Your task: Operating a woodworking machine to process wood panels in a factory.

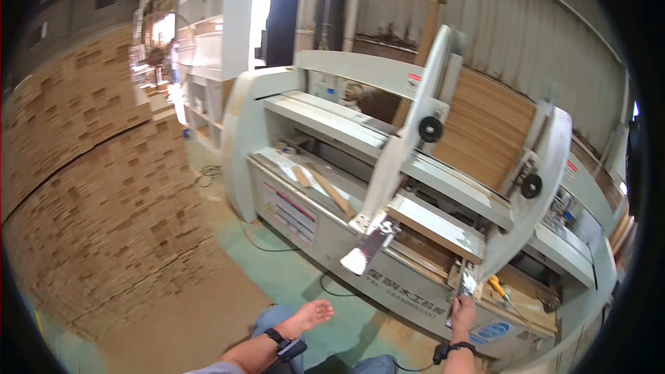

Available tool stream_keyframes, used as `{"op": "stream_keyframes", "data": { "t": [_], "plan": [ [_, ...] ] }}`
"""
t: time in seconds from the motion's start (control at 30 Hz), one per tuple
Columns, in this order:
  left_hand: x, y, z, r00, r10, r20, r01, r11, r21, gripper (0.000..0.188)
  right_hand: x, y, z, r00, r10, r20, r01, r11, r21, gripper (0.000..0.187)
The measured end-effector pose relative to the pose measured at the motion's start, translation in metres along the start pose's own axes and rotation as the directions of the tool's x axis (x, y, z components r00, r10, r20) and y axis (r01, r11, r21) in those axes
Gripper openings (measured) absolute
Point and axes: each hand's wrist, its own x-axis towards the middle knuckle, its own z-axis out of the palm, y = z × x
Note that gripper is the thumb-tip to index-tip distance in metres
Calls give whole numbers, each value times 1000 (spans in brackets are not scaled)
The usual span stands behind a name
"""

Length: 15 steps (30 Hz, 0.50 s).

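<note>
My left hand (312,316) is held out over the floor in front of the machine, its fingers stretched and nothing in it. My right hand (463,312) is closed round the metal plate (468,284) that juts out at the foot of the right curved arm (544,180). A similar metal plate (370,244) sticks out below the left curved arm (415,118). Between the two arms leans a stack of wooden boards (485,128). Lower down, a board with a pale, ridged top (436,220) lies across the machine.
The long grey woodworking machine (409,298) fills the space ahead. Loose wood strips (331,190) lie in its left trough, and a yellow-handled tool (497,287) lies right of my right hand. High stacks of wood pieces (118,180) stand left. Cables (270,248) trail across the floor.
</note>
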Motion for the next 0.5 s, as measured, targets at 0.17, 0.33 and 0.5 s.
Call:
{"op": "stream_keyframes", "data": {
  "t": [0.17,0.33,0.5],
  "plan": [
    [-4,4,-7,999,35,38,-36,999,10,20,4,-4,7,1000,-4,-19,4,1000,17,13],
    [-2,6,-9,998,10,70,-12,1000,24,20,5,-11,-1,1000,14,-23,-13,1000,14,12],
    [-7,7,-2,997,-6,73,6,1000,2,19,4,-5,0,999,-15,-42,14,1000,-3,16]
  ]
}}
